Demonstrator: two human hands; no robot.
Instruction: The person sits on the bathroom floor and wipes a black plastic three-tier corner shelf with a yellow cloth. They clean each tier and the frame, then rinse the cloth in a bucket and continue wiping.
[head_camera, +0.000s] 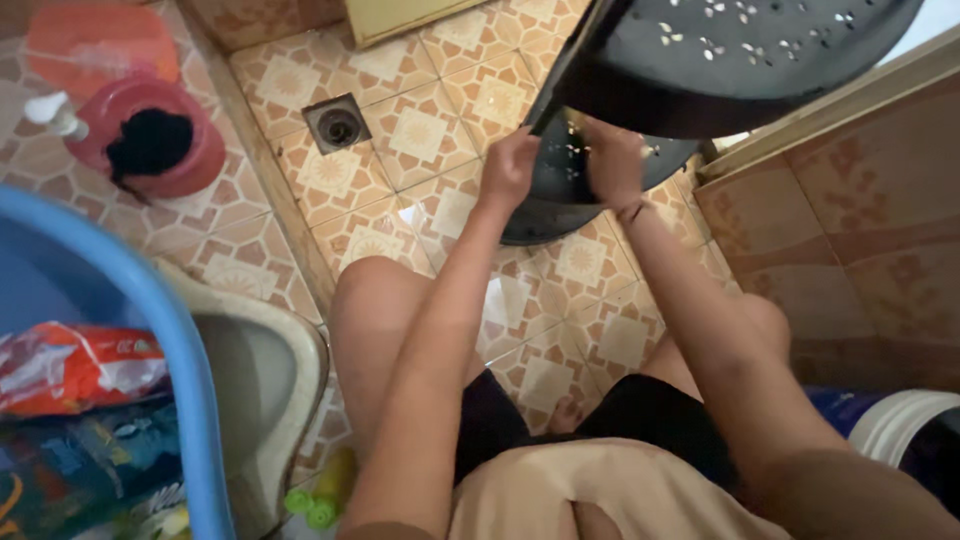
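Note:
I squat on a patterned tile floor and look down at my arms and knees. My left hand (510, 165) grips the edge of a dark plastic perforated panel (740, 60) that tilts up at the top of the view. My right hand (612, 165) presses on a second dark perforated piece (560, 195) that rests on the floor; whether it holds anything in its fingers is hidden. Both hands are close together, about a hand's width apart.
A floor drain (338, 124) lies in the tiles behind the hands. A red bowl (150, 140) with a dark scrubber stands at the far left. A blue tub (150, 330) with packets is near left, beside a squat toilet (270, 380). A white bucket (900, 420) sits at right.

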